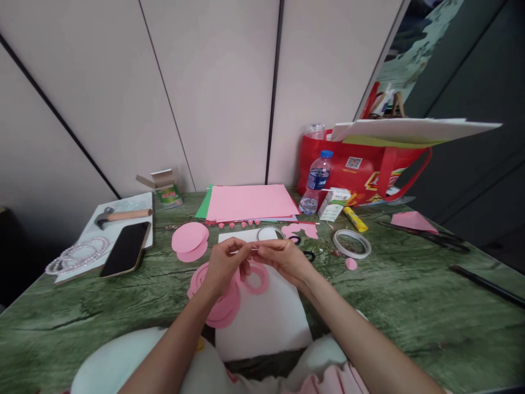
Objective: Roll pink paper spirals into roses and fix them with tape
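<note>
My left hand (228,261) and my right hand (287,259) meet over the white board (270,323), thumbs and fingertips pinched together. Between them is a small, thin pale pink strip (255,249), mostly covered by the fingers; its kind cannot be made out. Just below lies a pink paper ring (262,283) on the board. A pile of pink paper circles and rings (223,312) overlaps the board's left edge, under my left wrist. Farther left, more pink paper circles (191,239) are stacked. Behind my hands sits a roll of tape (270,230), partly hidden.
Pink paper sheets (250,202) lie at the back. A water bottle (316,183), small carton (334,204) and yellow glue tube (355,219) stand or lie by a red bag (348,169). Right: tape roll (351,244), scissors (435,237). Left: phone (126,249), hammer (123,216), bead strings (80,256).
</note>
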The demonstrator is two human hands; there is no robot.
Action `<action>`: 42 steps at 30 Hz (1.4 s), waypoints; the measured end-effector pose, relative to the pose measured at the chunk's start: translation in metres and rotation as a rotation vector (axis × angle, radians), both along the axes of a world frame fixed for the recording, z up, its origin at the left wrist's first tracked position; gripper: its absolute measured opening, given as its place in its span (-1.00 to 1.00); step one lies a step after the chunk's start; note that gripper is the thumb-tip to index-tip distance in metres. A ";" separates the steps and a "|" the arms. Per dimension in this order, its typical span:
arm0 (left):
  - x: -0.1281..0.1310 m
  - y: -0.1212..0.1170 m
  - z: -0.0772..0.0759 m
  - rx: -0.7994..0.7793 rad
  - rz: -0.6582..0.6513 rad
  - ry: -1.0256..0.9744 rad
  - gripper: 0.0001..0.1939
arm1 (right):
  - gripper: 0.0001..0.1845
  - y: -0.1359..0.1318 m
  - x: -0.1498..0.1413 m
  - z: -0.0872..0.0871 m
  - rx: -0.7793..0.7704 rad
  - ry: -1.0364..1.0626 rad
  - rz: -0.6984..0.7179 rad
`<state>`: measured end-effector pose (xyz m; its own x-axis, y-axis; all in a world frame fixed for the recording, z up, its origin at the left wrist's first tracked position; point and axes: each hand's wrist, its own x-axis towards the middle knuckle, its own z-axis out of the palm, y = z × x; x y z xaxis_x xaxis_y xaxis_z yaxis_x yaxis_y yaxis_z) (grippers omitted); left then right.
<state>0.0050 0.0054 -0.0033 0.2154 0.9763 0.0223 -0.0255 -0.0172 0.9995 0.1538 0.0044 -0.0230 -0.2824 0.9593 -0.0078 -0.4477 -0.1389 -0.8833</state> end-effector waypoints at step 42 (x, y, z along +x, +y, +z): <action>0.000 -0.001 0.001 -0.060 -0.011 0.002 -0.76 | -0.59 0.001 0.001 0.001 -0.011 -0.029 -0.122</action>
<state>0.0053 0.0046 -0.0022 0.2259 0.9734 -0.0369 -0.0231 0.0433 0.9988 0.1551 0.0055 -0.0223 -0.1635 0.9862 -0.0251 -0.4363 -0.0951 -0.8948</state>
